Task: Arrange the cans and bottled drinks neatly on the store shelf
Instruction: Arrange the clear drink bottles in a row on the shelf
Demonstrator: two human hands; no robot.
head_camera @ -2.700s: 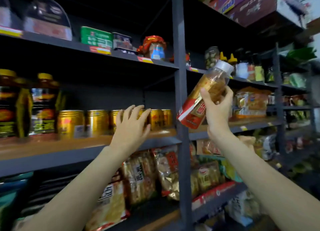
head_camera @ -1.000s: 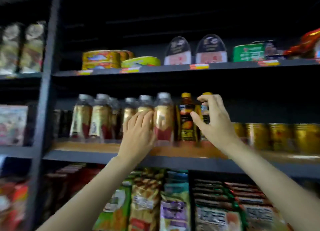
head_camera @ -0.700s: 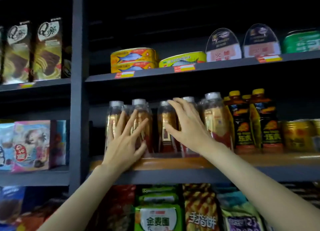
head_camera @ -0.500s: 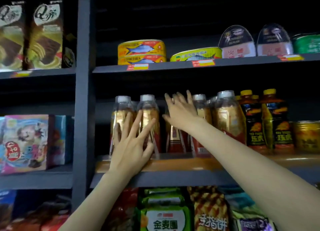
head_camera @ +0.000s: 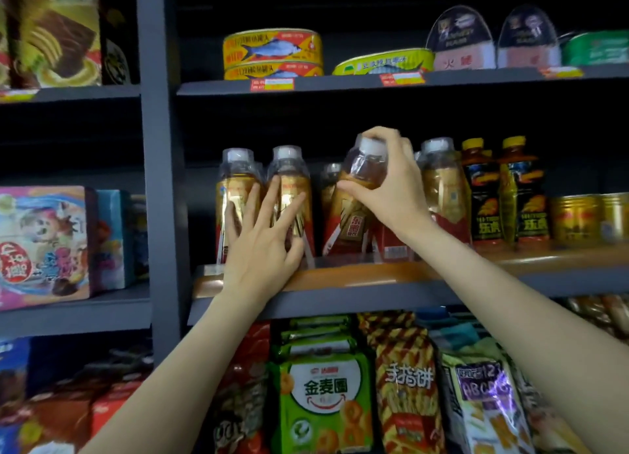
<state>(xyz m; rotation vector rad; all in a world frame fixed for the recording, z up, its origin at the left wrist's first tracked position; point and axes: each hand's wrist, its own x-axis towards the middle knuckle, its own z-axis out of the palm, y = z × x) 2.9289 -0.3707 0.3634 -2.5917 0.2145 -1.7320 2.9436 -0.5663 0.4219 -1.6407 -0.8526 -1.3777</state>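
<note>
On the middle shelf point(head_camera: 391, 278), a row of clear plastic bottles with white caps and gold-and-red labels stands upright, each filled with amber liquid almost to the neck. The right hand point(head_camera: 391, 184) grips one of these, the tilted tea bottle point(head_camera: 354, 208), by its shoulder, thumb and fingers curled around the neck just under the cap; the bottle leans to the right at its top, with its base at the shelf. The left hand point(head_camera: 262, 239) lies flat with fingers straight and spread against the fronts of the two leftmost bottles point(head_camera: 235, 181), pressing them near the grey upright post point(head_camera: 155, 167). To the right of the tea bottles stand two dark energy-drink bottles point(head_camera: 503, 194) with yellow caps, then gold cans point(head_camera: 575, 218) at the shelf's far right. The shelf above holds two stacked yellow fish tins point(head_camera: 272, 53), a flatter yellow-green tin point(head_camera: 384, 63) and arch-shaped ham tins point(head_camera: 459, 41). Below hang snack bags point(head_camera: 323, 395), their contents hidden by printed wrappers.
</note>
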